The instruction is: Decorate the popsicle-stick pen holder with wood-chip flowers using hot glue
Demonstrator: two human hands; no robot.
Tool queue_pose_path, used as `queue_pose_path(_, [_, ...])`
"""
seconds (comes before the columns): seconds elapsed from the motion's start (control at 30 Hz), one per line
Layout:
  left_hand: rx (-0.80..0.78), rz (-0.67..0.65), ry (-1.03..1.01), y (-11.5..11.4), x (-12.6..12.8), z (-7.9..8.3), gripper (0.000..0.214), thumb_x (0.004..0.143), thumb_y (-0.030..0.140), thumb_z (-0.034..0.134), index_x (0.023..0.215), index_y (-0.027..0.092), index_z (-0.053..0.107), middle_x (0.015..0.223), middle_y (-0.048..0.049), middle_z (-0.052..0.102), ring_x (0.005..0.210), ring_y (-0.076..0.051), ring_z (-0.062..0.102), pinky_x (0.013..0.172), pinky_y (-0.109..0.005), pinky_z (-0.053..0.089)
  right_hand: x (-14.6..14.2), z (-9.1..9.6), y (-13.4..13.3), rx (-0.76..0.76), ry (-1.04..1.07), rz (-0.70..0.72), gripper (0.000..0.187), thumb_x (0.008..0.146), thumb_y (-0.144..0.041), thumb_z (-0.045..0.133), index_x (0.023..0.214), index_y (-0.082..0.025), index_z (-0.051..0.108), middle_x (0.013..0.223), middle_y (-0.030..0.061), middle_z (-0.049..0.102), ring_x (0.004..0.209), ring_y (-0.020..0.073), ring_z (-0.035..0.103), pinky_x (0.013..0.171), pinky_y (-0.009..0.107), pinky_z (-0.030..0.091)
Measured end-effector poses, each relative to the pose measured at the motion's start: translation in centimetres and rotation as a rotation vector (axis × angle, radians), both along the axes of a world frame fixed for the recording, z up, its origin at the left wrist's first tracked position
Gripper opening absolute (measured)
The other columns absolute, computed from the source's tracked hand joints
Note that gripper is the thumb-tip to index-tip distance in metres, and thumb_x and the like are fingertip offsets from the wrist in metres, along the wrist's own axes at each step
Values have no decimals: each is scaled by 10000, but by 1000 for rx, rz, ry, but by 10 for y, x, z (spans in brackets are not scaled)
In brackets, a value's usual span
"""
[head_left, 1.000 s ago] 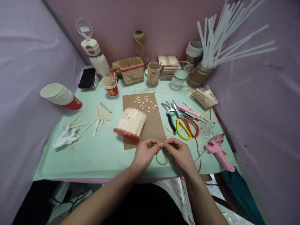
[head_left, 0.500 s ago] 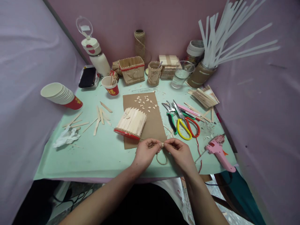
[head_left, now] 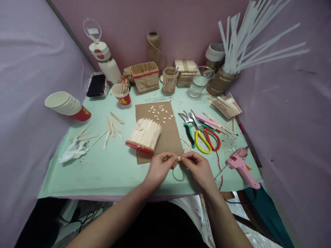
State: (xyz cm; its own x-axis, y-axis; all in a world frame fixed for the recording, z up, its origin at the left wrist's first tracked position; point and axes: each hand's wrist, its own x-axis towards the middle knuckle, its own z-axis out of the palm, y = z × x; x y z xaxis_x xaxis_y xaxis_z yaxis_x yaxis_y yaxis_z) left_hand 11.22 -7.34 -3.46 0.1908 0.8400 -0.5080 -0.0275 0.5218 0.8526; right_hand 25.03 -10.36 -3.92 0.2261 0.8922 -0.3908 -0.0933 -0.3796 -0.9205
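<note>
Twine [head_left: 178, 176] work at the near edge of the table [head_left: 103, 168]: pinching a small knot-like bit at the cord's far end between thumb and forefinger of the left hand [head_left: 159, 168], and pinching the same spot from the other side with the closed fingertips of the right hand [head_left: 198, 168]. Gripping tightly with both, fingertips almost touching. Holding the short stretch between them sideways, running left to right (long axis roughly parallel to the table's near edge), and letting the rest droop toward the body in a rounded loop lying on the green surface between the two hands. Working right at the near edge of the brown cardboard sheet [head_left: 168, 137], with the stick-clad cup [head_left: 144, 135] lying on its side just beyond the left hand, red rim facing the near left. Lying untouched beyond the right hand, apart from it: yellow-and-red scissors [head_left: 205, 137]. Resting further right, near the table's corner: pink glue gun [head_left: 241, 164], nozzle pointing left toward the hands.
</note>
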Motion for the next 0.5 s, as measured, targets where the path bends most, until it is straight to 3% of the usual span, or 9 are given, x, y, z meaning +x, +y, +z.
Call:
queue_pose_path(0.13, [11, -26, -34, 1, -2, 0, 252, 706, 364, 670, 764, 119, 675, 717, -63, 685, 625, -123, 585, 632, -251, 479, 0, 0, 0, 4, 0, -17, 222, 649, -370, 736, 700, -175, 644, 601, -21, 587, 570, 114, 496, 574, 245, 404])
queue_pose_path(0.37, [25, -56, 72, 0, -1, 0, 225, 663, 356, 692, 714, 138, 664, 575, 4, 596, 520, -105, 515, 529, -226, 416, 0, 1, 0, 0, -10, 20, 249, 644, -393, 743, 708, -174, 643, 624, -7, 602, 589, 126, 518, 583, 252, 418])
queue_pose_path(0.5, [24, -60, 74, 0, -2, -2, 209, 671, 344, 677, 702, 138, 659, 572, 5, 590, 514, -99, 503, 526, -220, 409, 2, -1, 0, 4, 46, 28, 305, 657, -431, 736, 802, -179, 645, 663, 2, 625, 594, 127, 538, 590, 252, 434])
